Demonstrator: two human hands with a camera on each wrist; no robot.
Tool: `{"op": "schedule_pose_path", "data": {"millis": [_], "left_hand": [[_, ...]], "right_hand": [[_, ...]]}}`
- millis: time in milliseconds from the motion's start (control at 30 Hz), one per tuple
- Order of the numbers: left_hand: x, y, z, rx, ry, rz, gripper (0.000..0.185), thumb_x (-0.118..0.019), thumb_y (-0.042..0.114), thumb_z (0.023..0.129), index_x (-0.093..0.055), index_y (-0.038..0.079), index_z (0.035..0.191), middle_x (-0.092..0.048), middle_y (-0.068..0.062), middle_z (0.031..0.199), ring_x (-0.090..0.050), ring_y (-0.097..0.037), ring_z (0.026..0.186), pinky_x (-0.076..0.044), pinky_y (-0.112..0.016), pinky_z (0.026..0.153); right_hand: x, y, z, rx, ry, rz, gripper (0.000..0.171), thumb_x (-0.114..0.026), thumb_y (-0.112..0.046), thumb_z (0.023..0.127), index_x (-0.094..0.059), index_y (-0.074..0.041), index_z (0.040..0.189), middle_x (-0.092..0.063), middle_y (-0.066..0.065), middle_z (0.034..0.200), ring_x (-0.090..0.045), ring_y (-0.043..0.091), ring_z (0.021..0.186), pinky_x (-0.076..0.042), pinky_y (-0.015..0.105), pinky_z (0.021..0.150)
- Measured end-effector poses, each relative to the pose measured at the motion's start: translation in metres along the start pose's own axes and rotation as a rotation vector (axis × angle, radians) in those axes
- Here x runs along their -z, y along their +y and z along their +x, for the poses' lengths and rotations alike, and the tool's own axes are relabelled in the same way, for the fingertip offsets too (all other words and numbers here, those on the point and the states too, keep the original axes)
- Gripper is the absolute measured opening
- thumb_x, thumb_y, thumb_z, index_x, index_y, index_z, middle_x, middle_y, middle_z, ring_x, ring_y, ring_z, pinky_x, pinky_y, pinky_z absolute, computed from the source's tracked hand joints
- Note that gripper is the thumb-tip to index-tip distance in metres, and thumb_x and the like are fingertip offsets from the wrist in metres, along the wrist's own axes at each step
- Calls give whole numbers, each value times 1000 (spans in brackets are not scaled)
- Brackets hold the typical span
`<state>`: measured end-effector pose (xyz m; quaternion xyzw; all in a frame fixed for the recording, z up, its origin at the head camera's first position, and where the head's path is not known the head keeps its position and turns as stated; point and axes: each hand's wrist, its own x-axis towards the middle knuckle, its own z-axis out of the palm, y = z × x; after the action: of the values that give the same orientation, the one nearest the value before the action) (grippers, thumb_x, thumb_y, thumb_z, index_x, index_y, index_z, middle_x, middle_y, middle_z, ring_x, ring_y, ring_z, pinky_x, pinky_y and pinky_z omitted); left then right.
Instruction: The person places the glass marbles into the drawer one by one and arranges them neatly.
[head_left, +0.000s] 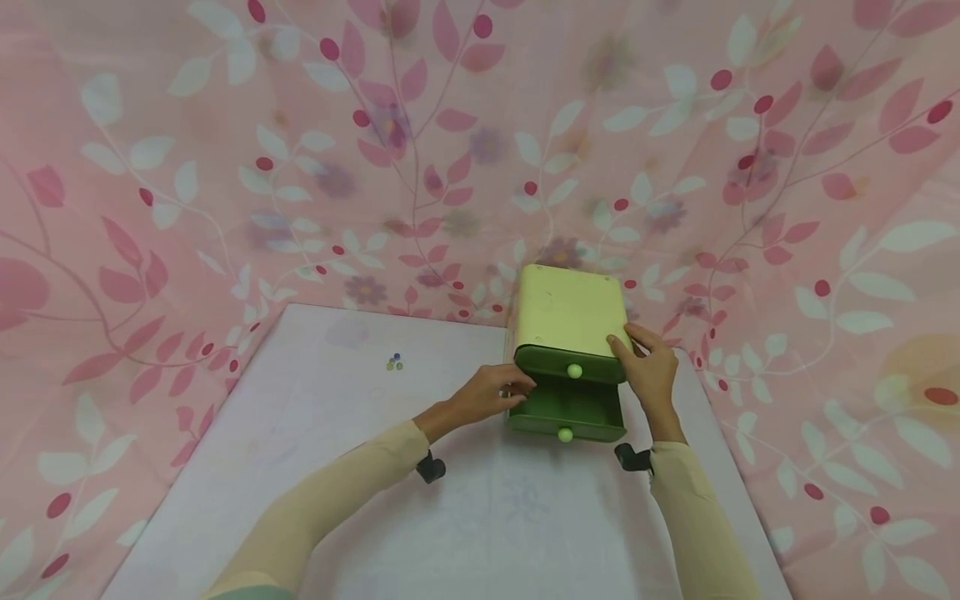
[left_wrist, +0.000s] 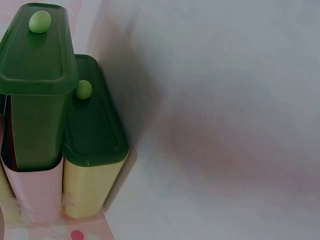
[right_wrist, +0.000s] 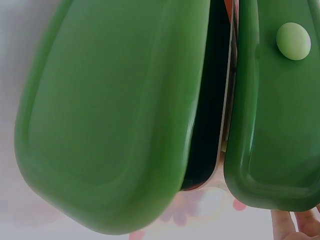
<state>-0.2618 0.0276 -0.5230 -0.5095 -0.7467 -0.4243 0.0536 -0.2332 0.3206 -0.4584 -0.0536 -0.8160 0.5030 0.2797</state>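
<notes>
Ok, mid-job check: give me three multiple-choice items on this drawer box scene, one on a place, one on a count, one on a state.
1. Where do the small beads lie?
A. on the table left of the drawer box
B. inside the lower drawer
C. on top of the box

2. How many pale green knobs show on the drawer fronts?
A. one
B. two
C. four

3. How does the lower drawer stand?
A. pushed fully in
B. pulled out
C. lifted off the table

Answers:
1 A, they sit on the table apart from the drawer box.
2 B, one knob on the upper drawer, one on the lower.
3 B, its front juts out past the upper one, with the left hand at its side.
</notes>
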Motion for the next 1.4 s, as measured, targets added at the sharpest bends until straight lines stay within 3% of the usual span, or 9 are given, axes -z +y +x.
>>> {"op": "schedule_pose_path", "data": {"millis": [267, 667, 1400], "left_hand": [[-5, -1, 6, -14, -25, 13, 24, -71, 5, 88, -69, 2, 112, -66, -3, 102, -64, -7, 95, -51, -14, 78], [-12, -4, 13, -53, -64, -69, 24, -70, -2, 86, -68, -3, 111, -65, -6, 102, -64, -10, 97, -52, -14, 79], [-21, -2, 21, 43, -172, -55, 26, -71, 1, 87, -68, -2, 113, -66, -7, 105, -65, -7, 94, -50, -12, 79]], "right_hand": [[0, 0, 1, 17, 6, -1, 45, -80, -22, 82, -68, 1, 119, -64, 13, 123, -62, 25, 114, -50, 31, 93], [-1, 2, 0, 26, 19, 0, 44, -81, -22, 81, -70, 0, 117, -66, 11, 121, -63, 24, 112, -51, 30, 92], [-2, 5, 1, 15, 21, -16, 44, -82, -23, 81, -70, -1, 117, -66, 10, 121, -63, 22, 112, -51, 32, 92]]}}
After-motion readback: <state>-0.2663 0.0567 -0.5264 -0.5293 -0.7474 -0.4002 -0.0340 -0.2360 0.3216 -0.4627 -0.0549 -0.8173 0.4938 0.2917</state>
